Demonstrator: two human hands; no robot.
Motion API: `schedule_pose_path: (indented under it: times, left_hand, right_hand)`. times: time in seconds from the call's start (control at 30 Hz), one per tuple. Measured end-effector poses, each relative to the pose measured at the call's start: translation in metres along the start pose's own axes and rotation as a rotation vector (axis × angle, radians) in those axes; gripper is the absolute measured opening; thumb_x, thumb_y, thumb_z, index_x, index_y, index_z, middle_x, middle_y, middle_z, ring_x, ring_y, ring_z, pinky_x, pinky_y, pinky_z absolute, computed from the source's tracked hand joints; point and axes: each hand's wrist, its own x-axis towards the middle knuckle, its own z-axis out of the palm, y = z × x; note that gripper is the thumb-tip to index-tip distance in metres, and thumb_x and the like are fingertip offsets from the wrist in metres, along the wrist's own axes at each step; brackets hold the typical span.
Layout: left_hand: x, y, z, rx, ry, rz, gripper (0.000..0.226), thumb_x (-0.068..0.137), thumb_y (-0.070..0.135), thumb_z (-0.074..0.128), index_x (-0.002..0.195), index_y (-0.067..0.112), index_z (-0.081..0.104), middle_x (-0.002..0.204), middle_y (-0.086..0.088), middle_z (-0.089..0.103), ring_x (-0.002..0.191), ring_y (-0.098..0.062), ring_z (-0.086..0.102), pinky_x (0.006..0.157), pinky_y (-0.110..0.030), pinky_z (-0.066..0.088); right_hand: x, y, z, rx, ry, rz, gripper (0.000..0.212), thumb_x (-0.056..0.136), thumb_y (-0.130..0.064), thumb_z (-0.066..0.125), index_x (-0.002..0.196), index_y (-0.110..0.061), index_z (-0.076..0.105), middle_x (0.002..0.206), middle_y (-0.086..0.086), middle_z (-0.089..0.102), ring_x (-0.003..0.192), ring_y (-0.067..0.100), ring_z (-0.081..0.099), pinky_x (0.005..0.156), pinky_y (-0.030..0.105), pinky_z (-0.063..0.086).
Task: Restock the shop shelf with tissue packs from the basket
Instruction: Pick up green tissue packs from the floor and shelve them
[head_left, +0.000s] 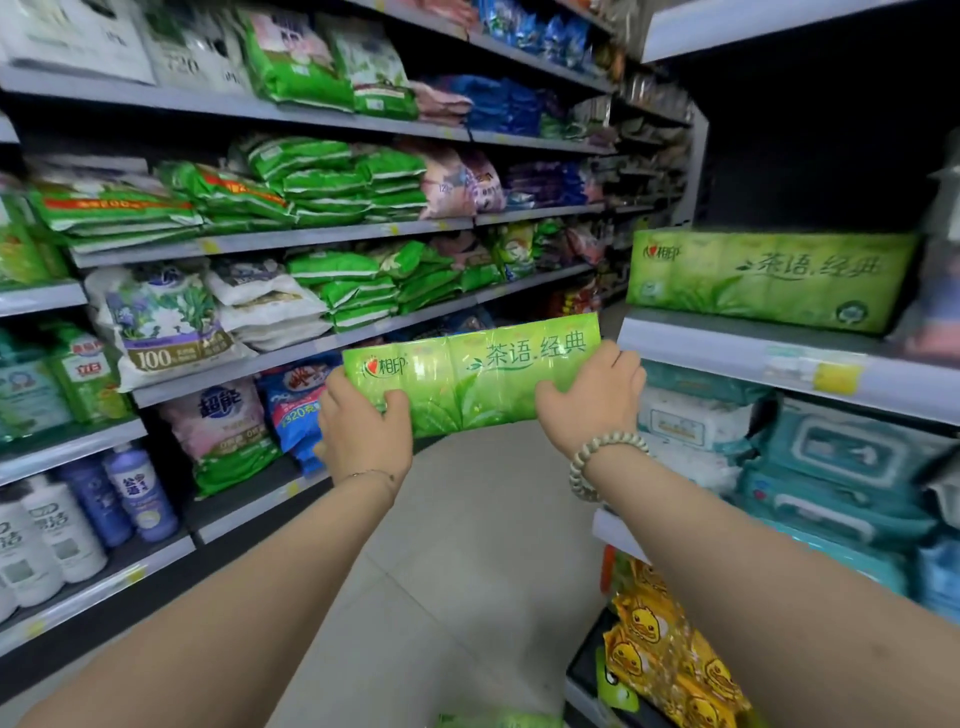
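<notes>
Gripping a green tissue pack at each end, thumbs on its front and fingers curled behind, the left hand and right hand hold the likely light, soft, slippery-wrapped bundle in mid-aisle, near the shelf bearing a matching pack.

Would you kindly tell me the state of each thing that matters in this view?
Held tissue pack: in the air, held at both ends, not yet shelved.
Left hand: grips the pack's left end.
Right hand: grips the pack's right end.
Shelved tissue pack: resting on the right shelf, untouched.
</notes>
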Motion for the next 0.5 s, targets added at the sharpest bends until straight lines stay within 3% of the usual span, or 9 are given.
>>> schedule_pose_path:
  times: [0.33, 0.5]
  left_hand:
    - [0.003, 0.075, 0.029, -0.114, -0.028, 0.080, 0.058, 0.088, 0.024, 0.054, 0.138, 0.004, 0.034, 0.131, -0.015, 0.045, 0.120, -0.035, 0.042, 0.097, -0.047, 0.038]
    - [0.009, 0.103, 0.053, -0.175, -0.060, 0.098, 0.062, 0.087, 0.024, 0.055, 0.140, 0.003, 0.032, 0.135, -0.018, 0.045, 0.121, -0.036, 0.043, 0.102, -0.048, 0.036]
  right_hand:
    - [0.043, 0.017, -0.063, -0.031, 0.120, -0.031, 0.048, 0.076, -0.027, 0.062, 0.110, -0.002, 0.041, 0.118, 0.015, 0.039, 0.107, 0.030, 0.036, 0.095, 0.041, 0.034]
    - [0.063, 0.030, -0.078, -0.024, 0.171, 0.004, 0.046, 0.076, -0.027, 0.062, 0.109, -0.003, 0.041, 0.116, 0.015, 0.040, 0.108, 0.029, 0.036, 0.092, 0.040, 0.035]
